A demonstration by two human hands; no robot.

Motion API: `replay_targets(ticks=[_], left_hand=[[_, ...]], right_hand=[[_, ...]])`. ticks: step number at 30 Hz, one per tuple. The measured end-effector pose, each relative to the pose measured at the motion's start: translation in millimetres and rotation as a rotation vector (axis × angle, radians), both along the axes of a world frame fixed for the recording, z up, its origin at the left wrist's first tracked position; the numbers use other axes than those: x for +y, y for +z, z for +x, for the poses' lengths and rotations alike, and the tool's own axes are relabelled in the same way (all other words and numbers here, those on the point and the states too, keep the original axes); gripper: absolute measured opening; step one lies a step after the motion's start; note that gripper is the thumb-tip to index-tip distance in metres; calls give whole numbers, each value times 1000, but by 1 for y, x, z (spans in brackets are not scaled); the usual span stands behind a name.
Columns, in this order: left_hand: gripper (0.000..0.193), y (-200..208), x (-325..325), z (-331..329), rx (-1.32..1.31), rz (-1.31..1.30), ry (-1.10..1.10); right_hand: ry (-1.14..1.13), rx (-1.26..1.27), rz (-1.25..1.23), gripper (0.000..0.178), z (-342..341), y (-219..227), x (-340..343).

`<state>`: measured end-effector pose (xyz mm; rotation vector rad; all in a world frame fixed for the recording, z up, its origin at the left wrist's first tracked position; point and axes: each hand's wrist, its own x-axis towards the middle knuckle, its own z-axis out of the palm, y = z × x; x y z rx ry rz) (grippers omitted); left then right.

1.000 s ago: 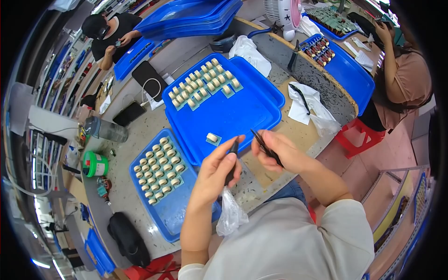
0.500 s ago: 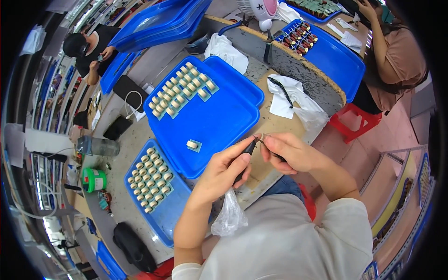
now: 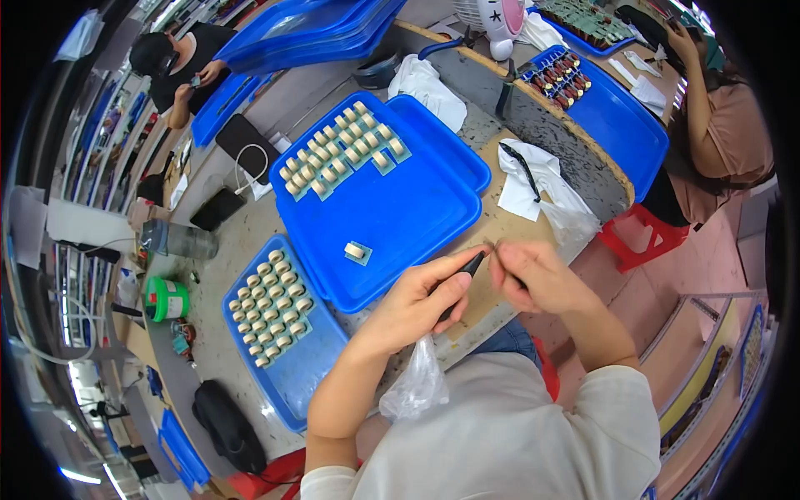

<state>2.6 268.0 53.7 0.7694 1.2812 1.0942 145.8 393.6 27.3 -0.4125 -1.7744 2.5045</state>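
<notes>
My left hand is closed around a slim black tool, its tip pointing up toward the other hand. Fingers pinched together, my right hand meets that tip; what it grips is mostly hidden. Below my left wrist a crumpled clear plastic bag hangs at the table edge. Beyond my hands lies a blue tray, with rows of cream-coloured coils on small green boards at its far left. One single coil board sits apart near its front. A second blue tray at the left carries several more coil boards.
White cloth and plastic lie right of the big tray. A green tub, a clear bottle, a phone and a black pouch line the left. Other people sit at far left and right. A red stool stands right.
The view has shifted slightly, so the trays sit a little farther right. My hands stay together at the tool tip, with the right hand's fingers turned somewhat.
</notes>
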Motion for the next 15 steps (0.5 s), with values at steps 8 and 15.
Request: replay_targets(ticks=[8, 15], left_hand=[[34, -25, -37, -25, -169, 191, 490], [23, -48, -53, -4, -291, 275, 791]], right_hand=[[-310, -204, 1162, 23, -7, -60, -5], [-364, 272, 1322, 23, -43, -58, -26]])
